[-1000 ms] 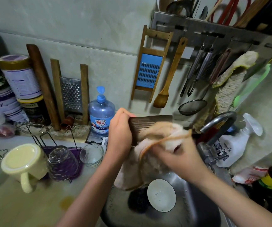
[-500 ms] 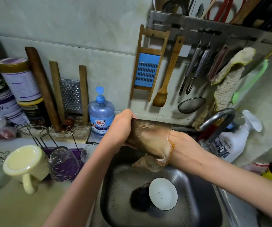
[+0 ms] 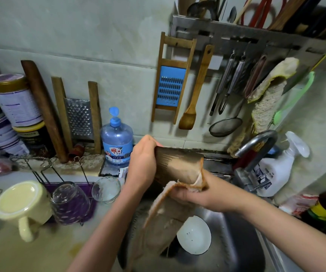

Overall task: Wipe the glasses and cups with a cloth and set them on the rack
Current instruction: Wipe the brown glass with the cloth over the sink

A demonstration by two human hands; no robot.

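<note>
left hand point(image 3: 142, 163) grips dark ribbed tumbler point(image 3: 176, 163) by base, right hand point(image 3: 197, 195) clutches beige cloth point(image 3: 162, 222) over rim; probably slick, breakable, so hold base firm

Left hand point(image 3: 143, 163): fingers curled round closed end of brown ribbed cup point(image 3: 176, 163), forearm angled up from lower left. Right hand point(image 3: 194, 195): grips cloth point(image 3: 158, 222) at cup rim, forearm extends from lower right. Both forearms bare.

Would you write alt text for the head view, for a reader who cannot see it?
Over a steel sink, the left hand grips a dark ribbed cup while the right hand holds a beige cloth around its wider end. To the left, a cream mug and a clear glass sit upside down at a wire rack.
</note>
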